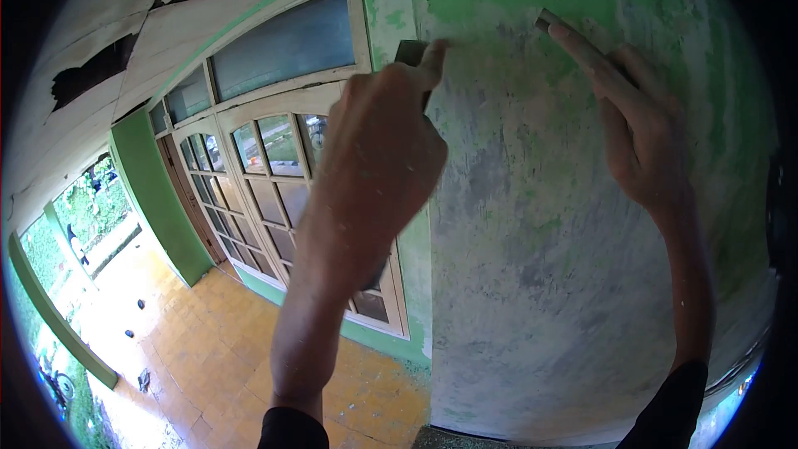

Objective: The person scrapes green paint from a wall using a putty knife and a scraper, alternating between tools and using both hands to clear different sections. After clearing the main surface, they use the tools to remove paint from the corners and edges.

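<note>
My left hand (386, 129) is closed around a flat, dark scraper (410, 52), held near the corner between the window frame and the wall. The index finger lies along it, and most of the tool is hidden by the hand. My right hand (638, 112) grips a second scraper (544, 20), its short edge against the wall (515, 224) at the border of the green paint. Its index finger is stretched along the tool, while the handle is hidden in the palm. Below that border the wall is patchy grey, with flecks of green.
To the left stand cream double doors (270, 175) with glass panes, under a transom window (283, 41). Dark scraps lie on the yellow tiled floor (224, 349). The ceiling (91, 0) has broken, dark gaps. A green post (62, 316) stands at the porch edge.
</note>
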A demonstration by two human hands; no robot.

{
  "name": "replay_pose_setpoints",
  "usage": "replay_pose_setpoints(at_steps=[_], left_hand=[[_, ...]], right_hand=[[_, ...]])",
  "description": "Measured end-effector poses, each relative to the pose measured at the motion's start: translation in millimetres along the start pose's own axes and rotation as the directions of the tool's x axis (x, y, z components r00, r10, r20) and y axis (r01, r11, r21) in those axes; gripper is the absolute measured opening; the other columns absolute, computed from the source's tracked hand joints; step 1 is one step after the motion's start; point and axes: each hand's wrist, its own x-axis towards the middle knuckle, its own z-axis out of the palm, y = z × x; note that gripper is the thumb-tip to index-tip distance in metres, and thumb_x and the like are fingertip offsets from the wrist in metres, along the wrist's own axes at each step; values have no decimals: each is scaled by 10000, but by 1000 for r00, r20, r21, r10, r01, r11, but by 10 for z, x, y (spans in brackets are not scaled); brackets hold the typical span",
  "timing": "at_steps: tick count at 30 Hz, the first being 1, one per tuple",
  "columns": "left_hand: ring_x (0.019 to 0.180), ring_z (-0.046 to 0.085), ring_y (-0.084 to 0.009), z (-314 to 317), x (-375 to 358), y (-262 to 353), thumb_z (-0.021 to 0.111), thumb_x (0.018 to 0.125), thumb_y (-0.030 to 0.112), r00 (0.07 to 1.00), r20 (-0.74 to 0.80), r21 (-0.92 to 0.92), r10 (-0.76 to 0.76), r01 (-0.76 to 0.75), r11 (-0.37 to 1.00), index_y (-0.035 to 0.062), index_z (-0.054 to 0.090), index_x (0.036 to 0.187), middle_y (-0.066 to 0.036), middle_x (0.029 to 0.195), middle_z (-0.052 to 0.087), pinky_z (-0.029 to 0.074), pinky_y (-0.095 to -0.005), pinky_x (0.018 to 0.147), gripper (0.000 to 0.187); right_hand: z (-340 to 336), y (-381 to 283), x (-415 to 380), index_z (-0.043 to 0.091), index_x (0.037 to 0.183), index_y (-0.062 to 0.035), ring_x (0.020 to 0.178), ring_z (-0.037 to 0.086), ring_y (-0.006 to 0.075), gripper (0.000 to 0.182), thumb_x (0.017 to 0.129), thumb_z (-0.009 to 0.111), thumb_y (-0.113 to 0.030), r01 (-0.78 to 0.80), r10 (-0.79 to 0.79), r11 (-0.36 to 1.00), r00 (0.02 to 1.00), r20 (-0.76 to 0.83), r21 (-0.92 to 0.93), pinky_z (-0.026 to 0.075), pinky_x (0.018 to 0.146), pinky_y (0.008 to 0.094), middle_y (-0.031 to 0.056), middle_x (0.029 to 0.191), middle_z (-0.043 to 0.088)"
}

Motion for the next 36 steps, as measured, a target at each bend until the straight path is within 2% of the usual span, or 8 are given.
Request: replay_pose_setpoints(at_steps=[1, 7, 13, 15, 21, 22, 31, 36], left_hand=[[848, 681, -377, 64, -14, -4, 538, 830, 10, 974, -159, 66, 160, -151, 986, 114, 626, 1324, -283, 1037, 641, 525, -468, 814, 513], [968, 660, -442, 86, 50, -43, 522, 801, -12, 999, -31, -68, 22, -24, 997, 127, 603, 1355, -298, 997, 655, 484, -485, 896, 577], [921, 681, -434, 103, 151, -54, 506, 801, -22, 946, -236, 104, 224, -205, 973, 121, 610, 1345, -322, 971, 666, 493, -492, 878, 572], [703, 707, -405, 107, 62, 5, 459, 819, -115, 979, -143, -34, 145, -151, 988, -123, 620, 1204, -351, 807, 651, 548, -488, 671, 417], [691, 700, -421, 105, 195, -88, 482, 834, -75, 875, -316, 123, 367, -346, 930, -112, 626, 1198, -356, 812, 655, 556, -477, 700, 394], [731, 706, -420, 119, 154, -45, 495, 856, -44, 936, -284, 52, 209, -202, 978, -101, 636, 1193, -357, 844, 661, 559, -473, 710, 370], [768, 707, -440, 103, 40, -30, 506, 830, -51, 982, -170, 32, 87, -83, 996, -93, 635, 1197, -358, 846, 663, 568, -461, 746, 391], [802, 711, -439, 12, 260, -80, 498, 821, -62, 956, -198, 65, 216, -207, 976, -106, 637, 1181, -361, 872, 668, 564, -471, 748, 389]], right_hand=[[0, 10, -8, 599, 1378, -119, 668, 432, 180, 556, 874, 473, 77, 2, -2, 1000, 1000, -4, -8, 383, 614, 283, 72, 786, 420], [11, 20, -41, 604, 1380, -192, 610, 474, 218, 656, 798, 499, 93, -7, 7, 1000, 1000, -13, 5, 426, 581, 333, 88, 766, 482], [5, 42, -30, 605, 1377, -191, 618, 476, 216, 642, 809, 500, 90, 1, -1, 1000, 1000, -7, -21, 428, 585, 338, 86, 768, 482], [1, 49, -22, 601, 1382, -213, 626, 485, 212, 652, 813, 498, 88, 10, -10, 1000, 999, -31, 8, 434, 587, 336, 84, 774, 486], [-5, 49, -58, 591, 1391, -225, 635, 494, 220, 656, 819, 500, 82, -23, 23, 1000, 1000, -8, -5, 447, 605, 344, 79, 783, 498], [-12, 47, -67, 591, 1391, -225, 635, 494, 220, 656, 819, 500, 82, -29, 29, 1000, 1000, -5, -1, 447, 605, 344, 79, 783, 498], [-24, 55, -47, 602, 1376, -213, 629, 501, 221, 650, 809, 512, 91, -16, 16, 1000, 1000, -7, 26, 449, 607, 349, 84, 786, 502], [-8, 58, -81, 604, 1374, -211, 631, 510, 222, 643, 811, 519, 87, -22, 22, 1000, 1000, -1, -4, 449, 599, 348, 86, 782, 500]])
